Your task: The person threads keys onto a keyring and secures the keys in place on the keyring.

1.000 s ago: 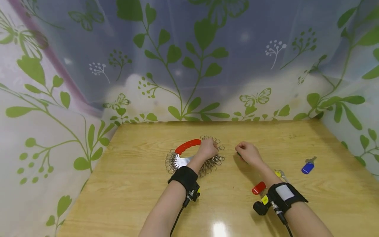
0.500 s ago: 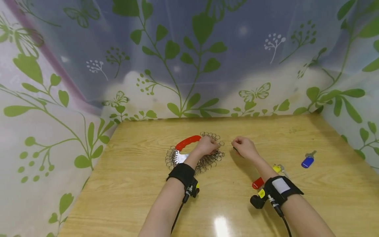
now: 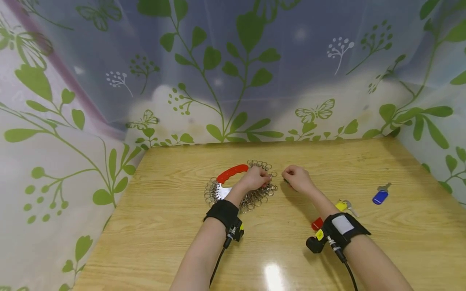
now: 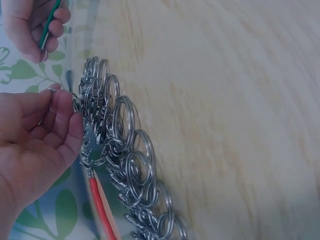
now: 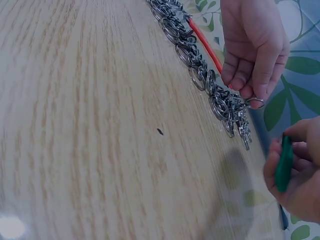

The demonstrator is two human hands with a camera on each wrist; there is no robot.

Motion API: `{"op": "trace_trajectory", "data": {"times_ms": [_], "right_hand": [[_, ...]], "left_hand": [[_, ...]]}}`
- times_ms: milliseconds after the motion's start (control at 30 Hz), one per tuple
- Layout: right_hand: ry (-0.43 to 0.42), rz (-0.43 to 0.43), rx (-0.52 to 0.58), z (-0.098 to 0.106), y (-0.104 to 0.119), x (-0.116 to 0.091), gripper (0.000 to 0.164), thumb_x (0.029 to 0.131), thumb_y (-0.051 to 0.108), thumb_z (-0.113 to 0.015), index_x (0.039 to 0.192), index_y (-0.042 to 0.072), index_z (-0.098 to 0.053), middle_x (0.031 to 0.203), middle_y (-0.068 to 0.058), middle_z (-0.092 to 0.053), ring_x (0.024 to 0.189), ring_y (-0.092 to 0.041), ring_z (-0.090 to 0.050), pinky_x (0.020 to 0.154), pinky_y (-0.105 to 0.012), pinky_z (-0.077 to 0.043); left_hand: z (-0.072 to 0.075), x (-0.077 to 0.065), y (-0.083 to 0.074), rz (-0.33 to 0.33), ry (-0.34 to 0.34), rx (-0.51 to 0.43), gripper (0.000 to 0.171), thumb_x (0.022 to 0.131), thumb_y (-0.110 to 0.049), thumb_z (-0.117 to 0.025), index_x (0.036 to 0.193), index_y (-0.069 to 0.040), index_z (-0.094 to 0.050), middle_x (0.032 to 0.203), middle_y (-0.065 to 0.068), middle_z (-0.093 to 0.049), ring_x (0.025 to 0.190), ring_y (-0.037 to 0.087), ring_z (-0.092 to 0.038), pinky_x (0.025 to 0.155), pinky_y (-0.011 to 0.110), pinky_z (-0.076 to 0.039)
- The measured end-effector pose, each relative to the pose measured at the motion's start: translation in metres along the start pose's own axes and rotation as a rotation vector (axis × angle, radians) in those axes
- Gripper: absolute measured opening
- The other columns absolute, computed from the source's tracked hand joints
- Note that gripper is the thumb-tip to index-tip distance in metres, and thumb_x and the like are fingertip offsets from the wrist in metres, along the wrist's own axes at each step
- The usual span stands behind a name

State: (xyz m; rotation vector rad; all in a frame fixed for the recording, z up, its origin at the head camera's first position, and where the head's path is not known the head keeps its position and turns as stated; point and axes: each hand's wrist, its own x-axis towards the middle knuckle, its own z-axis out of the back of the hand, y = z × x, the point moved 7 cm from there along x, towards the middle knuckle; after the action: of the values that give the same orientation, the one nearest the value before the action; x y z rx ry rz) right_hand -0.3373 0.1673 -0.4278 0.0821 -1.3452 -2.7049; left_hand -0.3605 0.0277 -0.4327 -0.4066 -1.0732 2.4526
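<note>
A large ring-shaped key holder, with a red handle [image 3: 231, 173] and a silver metal plate [image 3: 222, 192], lies on the table, fringed with several split rings [image 4: 125, 120]. My left hand [image 3: 254, 179] is over its right side. Between thumb and fingertips it pinches one split ring [image 5: 256, 101] at the holder's edge. Just to the right, my right hand [image 3: 299, 180] holds a green key tag [image 5: 284, 165] in curled fingers, with a small gap between the two hands. A thin ring shows at the tag's end in the left wrist view; its key is mostly hidden by fingers.
Under and beside my right forearm lie a red key tag [image 3: 317, 223] and a yellow key tag [image 3: 341, 205] with a key. Farther right is a blue key tag [image 3: 380, 197] with its key. Patterned cloth [image 3: 218, 81] surrounds the wooden table [image 3: 164, 242].
My right hand has moved a little left with the green key tag, closer to the left hand. The left hand stays at the holder's right side.
</note>
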Motion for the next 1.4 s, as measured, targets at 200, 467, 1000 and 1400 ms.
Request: {"op": "trace_trajectory", "data": {"times_ms": [200, 467, 1000, 1400], "right_hand": [[0.108, 0.063, -0.051, -0.009, 0.007, 0.001, 0.027, 0.098, 0.007, -0.042, 0.110, -0.012, -0.057, 0.078, -0.020, -0.060, 0.063, -0.024, -0.057, 0.055, -0.030, -0.042], [0.198, 0.070, 0.026, -0.019, 0.006, 0.003, 0.027, 0.095, 0.000, -0.047, 0.115, -0.018, -0.052, 0.097, -0.028, -0.060, 0.073, -0.029, -0.066, 0.062, -0.032, -0.052], [-0.083, 0.212, -0.165, -0.014, 0.017, 0.010, 0.011, 0.089, 0.006, -0.061, 0.090, -0.004, -0.065, 0.082, -0.015, -0.065, 0.072, -0.025, -0.061, 0.063, -0.036, -0.048], [-0.067, 0.292, -0.147, -0.014, 0.021, 0.006, 0.007, 0.090, 0.005, -0.060, 0.088, 0.000, -0.065, 0.085, -0.012, -0.065, 0.076, -0.026, -0.061, 0.066, -0.038, -0.048]], "left_hand": [[-0.001, 0.003, -0.002, -0.014, -0.018, 0.109, 0.025, 0.097, -0.014, -0.050, 0.086, -0.001, -0.069, 0.061, 0.002, -0.051, 0.049, 0.011, -0.038, 0.051, 0.022, -0.031], [-0.002, 0.005, -0.001, 0.034, -0.055, 0.197, 0.024, 0.098, -0.015, -0.048, 0.100, -0.005, -0.070, 0.081, 0.002, -0.059, 0.061, 0.011, -0.046, 0.059, 0.023, -0.036], [-0.003, 0.005, -0.008, 0.000, -0.077, 0.220, 0.025, 0.097, -0.014, -0.049, 0.087, -0.003, -0.069, 0.064, 0.000, -0.047, 0.054, 0.013, -0.040, 0.060, 0.025, -0.033], [0.000, 0.006, -0.008, 0.008, -0.084, 0.211, 0.025, 0.097, -0.014, -0.049, 0.089, -0.004, -0.071, 0.062, 0.001, -0.048, 0.053, 0.013, -0.041, 0.060, 0.025, -0.036]]}}
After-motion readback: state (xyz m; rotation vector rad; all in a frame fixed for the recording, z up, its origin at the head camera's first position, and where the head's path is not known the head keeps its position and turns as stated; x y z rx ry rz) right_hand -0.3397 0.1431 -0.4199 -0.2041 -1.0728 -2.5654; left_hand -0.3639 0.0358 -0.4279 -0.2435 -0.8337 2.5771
